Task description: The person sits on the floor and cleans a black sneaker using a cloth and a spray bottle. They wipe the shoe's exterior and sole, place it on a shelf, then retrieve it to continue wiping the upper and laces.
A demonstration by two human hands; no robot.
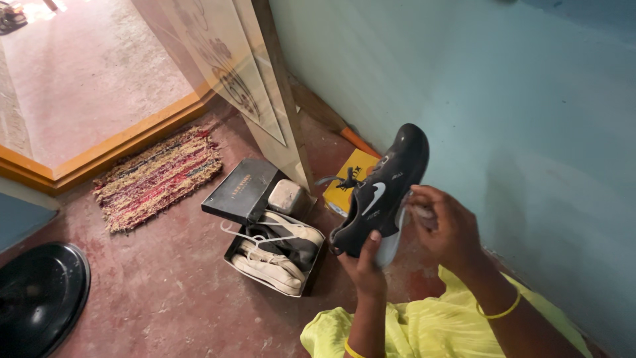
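Black shoe [382,192] gripped by both hands; open shoebox [236,256] holds white shoes [275,265].

An open shoebox [275,265] sits on the worn red floor [172,292], holding a pair of cream shoes [278,262] with white laces. Its black lid [242,190] leans against the box's far edge, and a small grey block [285,195] rests just beside the lid. Behind the shoebox stands a yellow box [344,189] near the pale blue wall [464,79]. Left of the shoebox lies a striped woven mat [158,178], with a round black pan [40,295] further left.
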